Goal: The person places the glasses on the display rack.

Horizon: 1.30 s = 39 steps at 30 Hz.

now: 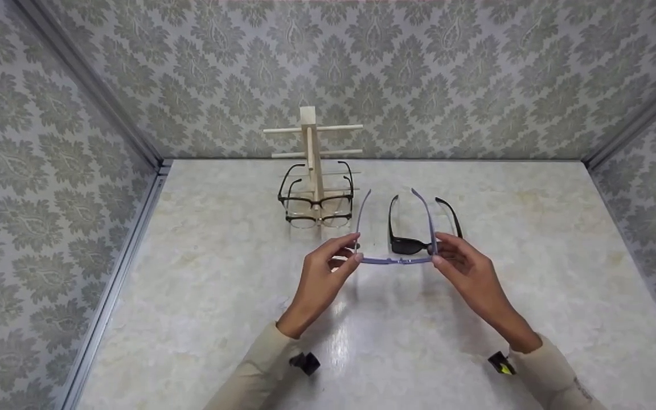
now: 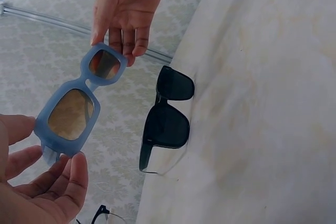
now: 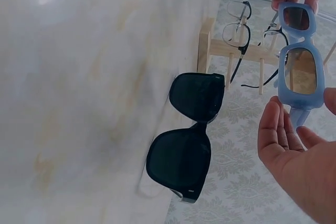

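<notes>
Between both hands hangs a pair of light blue sunglasses with brownish lenses, held above the table with temples unfolded and pointing away from me. My left hand pinches the left corner, thumb near the front and fingers by the temple. On the other side my right hand grips the right corner the same way. The left wrist view shows the blue frame front-on, a hand at each end. Just beyond, black sunglasses rest on the table with temples open, partly hidden by the right hand and the blue temple.
A wooden eyewear stand with several pegs rises at the back, left of the hands. Two dark-rimmed pairs of eyeglasses sit on its lower pegs. Patterned wall panels enclose the pale marbled table at the back and sides.
</notes>
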Each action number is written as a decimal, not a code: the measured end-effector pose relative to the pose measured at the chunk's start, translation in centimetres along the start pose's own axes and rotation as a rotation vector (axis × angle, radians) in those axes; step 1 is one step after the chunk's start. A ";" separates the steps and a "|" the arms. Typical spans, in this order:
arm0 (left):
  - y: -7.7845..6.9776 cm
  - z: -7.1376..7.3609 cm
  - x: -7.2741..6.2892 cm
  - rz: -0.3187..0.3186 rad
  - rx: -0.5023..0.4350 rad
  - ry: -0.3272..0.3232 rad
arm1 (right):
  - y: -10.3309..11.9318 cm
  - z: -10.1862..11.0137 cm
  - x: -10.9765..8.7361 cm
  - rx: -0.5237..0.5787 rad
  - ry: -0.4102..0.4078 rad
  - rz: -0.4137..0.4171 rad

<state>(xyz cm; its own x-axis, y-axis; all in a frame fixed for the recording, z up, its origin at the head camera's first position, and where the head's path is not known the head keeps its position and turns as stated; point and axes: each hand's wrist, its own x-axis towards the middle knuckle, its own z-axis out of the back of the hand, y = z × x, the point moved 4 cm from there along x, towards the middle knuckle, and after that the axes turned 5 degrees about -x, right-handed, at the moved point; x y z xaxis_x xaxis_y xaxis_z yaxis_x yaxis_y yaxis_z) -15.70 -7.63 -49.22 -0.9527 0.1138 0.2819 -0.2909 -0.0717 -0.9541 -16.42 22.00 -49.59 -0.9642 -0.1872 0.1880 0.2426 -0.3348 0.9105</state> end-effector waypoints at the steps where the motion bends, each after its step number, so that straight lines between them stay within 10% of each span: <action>1: -0.1 0.1 -0.1 0.000 0.002 -0.002 | 0.0 -0.1 0.0 0.001 0.001 0.000; 39: -4.4 5.0 -1.4 -0.104 0.038 -0.066 | 5.5 -2.7 2.2 0.032 0.091 0.172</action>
<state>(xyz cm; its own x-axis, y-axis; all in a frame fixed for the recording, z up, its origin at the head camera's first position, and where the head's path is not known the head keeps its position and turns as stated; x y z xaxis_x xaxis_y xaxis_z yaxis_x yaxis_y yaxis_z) -13.55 -12.46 -44.88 -0.9205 0.0570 0.3866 -0.3906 -0.1007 -0.9150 -16.94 17.19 -45.13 -0.8946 -0.3227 0.3092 0.3983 -0.2615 0.8792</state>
